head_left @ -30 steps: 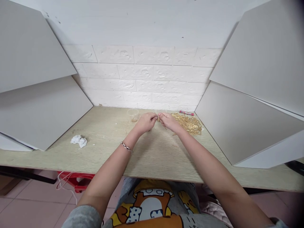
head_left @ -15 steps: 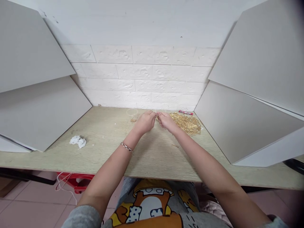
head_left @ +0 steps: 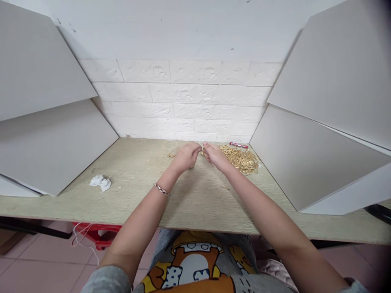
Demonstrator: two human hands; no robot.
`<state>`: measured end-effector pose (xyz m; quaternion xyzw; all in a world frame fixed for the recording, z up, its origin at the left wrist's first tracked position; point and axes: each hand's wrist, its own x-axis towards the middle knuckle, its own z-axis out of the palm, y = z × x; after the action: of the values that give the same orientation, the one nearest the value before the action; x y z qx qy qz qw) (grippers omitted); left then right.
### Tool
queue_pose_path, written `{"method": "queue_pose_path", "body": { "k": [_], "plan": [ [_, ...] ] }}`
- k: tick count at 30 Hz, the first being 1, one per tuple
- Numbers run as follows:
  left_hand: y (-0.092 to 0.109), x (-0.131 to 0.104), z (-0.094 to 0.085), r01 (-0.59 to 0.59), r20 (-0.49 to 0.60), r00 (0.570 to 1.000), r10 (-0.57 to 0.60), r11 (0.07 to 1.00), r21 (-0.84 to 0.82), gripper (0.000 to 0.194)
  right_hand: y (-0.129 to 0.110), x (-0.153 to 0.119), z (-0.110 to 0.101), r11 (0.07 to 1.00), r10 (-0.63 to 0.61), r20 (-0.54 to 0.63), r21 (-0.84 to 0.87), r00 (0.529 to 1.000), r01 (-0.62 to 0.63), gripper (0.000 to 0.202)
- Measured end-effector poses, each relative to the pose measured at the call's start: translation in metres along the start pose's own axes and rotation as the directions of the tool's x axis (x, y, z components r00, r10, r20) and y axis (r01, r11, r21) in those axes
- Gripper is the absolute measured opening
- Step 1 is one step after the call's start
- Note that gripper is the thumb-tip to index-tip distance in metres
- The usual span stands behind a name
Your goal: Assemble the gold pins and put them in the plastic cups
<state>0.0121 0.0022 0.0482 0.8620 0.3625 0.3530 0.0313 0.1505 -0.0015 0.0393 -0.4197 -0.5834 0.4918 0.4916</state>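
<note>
My left hand, with a chain bracelet at the wrist, is closed in a pinch over the middle of the table. Close beside it, my right hand is closed too, thumb pressed on the fingers. Whatever the fingertips hold is too small to make out. To the right of my right hand spreads a pile of thin gold-coloured sticks, partly behind that hand. Tiny gold bits lie left of my left hand. One loose gold stick lies nearer the table's front edge.
A red pen-like stick lies behind the pile, and a pale thin ring near the wall. Crumpled white tissue rests on the table at left. Grey panels stand on both sides. A red stool is below.
My hands stay almost in place. The fingertips have shifted slightly apart, and the right thumb is raised a little more. The pile looks the same.
</note>
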Motion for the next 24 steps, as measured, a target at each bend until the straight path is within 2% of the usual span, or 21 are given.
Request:
{"method": "queue_pose_path", "body": {
  "k": [4,8,11,16,24],
  "plan": [
    [0.005,0.000,-0.004,0.093,0.058,0.995,-0.086,0.987,-0.135,0.022,-0.004,-0.003,-0.001,0.998,0.023,0.046,0.061,0.999,-0.026,0.043],
    [0.010,-0.001,-0.009,0.246,0.179,0.965,-0.194,0.909,-0.337,0.027,-0.004,-0.003,-0.002,0.996,0.016,0.085,0.087,0.996,-0.023,0.041],
    [0.011,-0.001,-0.011,0.298,0.213,0.951,-0.226,0.855,-0.425,0.027,-0.003,-0.002,-0.002,0.993,0.008,0.101,0.120,0.995,-0.020,0.040],
    [0.011,0.000,-0.011,0.310,0.232,0.946,-0.227,0.840,-0.446,0.027,-0.002,-0.002,-0.002,0.993,0.000,0.088,0.115,0.996,-0.010,0.041],
    [0.010,-0.001,-0.010,0.310,0.216,0.947,-0.239,0.861,-0.403,0.027,-0.001,-0.003,-0.003,0.994,-0.077,0.024,-0.082,0.997,0.079,0.048]
  ]
}}
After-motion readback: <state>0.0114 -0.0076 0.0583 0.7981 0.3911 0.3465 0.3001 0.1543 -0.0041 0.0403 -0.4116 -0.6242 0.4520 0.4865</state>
